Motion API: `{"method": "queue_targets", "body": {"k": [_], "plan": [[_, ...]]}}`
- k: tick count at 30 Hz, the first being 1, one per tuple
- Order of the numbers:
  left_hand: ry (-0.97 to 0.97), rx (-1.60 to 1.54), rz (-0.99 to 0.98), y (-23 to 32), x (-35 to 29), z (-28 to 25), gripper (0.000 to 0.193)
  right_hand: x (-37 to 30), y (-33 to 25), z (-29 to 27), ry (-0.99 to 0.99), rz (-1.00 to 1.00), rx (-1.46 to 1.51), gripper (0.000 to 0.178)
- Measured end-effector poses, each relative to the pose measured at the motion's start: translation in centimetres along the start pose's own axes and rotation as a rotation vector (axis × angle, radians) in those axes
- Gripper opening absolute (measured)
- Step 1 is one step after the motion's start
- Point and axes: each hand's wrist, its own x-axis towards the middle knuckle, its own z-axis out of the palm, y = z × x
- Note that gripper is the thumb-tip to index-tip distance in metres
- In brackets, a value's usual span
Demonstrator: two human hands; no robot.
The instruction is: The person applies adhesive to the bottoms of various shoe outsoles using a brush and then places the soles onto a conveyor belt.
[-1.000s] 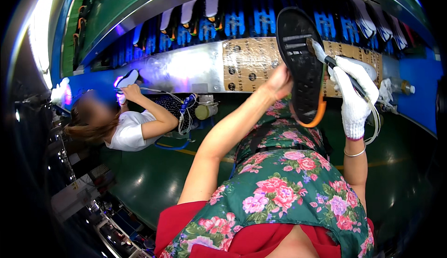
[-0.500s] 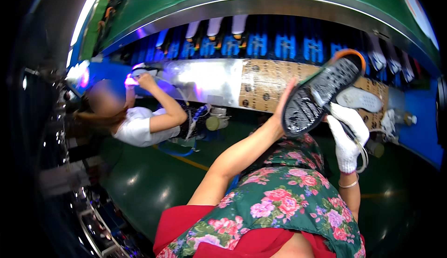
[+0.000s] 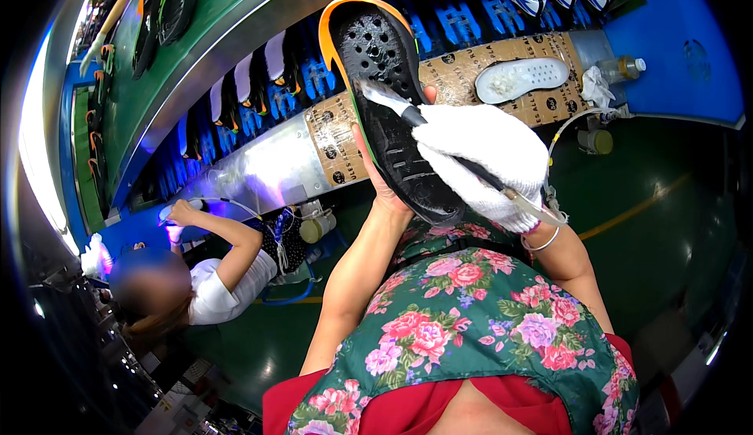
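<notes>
My bare left hand is closed around the side and underside of a black shoe sole with an orange and green rim. The sole stands almost upright in front of my apron, its inner face toward me, with holes in the far half and a wet shine. In my right hand, which wears a white knitted glove, is a brush with a black handle and a thin hose running from its end. Its pale bristles touch the middle of the sole, near the holed part.
On a cardboard-covered shelf beyond lies a white insole. A bottle and crumpled white tissue stand at its right end. Blue racks hold shoe parts behind, below a green conveyor. A co-worker works at the left.
The sole has swung from a slant to the right to nearly upright, leaning left. My right hand and the brush have moved up across it. The whole view has turned.
</notes>
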Motion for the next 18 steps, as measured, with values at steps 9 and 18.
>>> {"method": "queue_targets", "body": {"k": [9, 18], "plan": [[0.067, -0.282, -0.068, -0.5, -1.9, -2.7, 0.093, 1.3, 1.4, 0.9, -0.014, -0.09, -0.052, 0.038], [0.257, 0.15, -0.072, -0.3, -1.4, -3.3, 0.09, 1.2, 0.8, 1.0, 0.022, 0.014, 0.176, 0.03]]}}
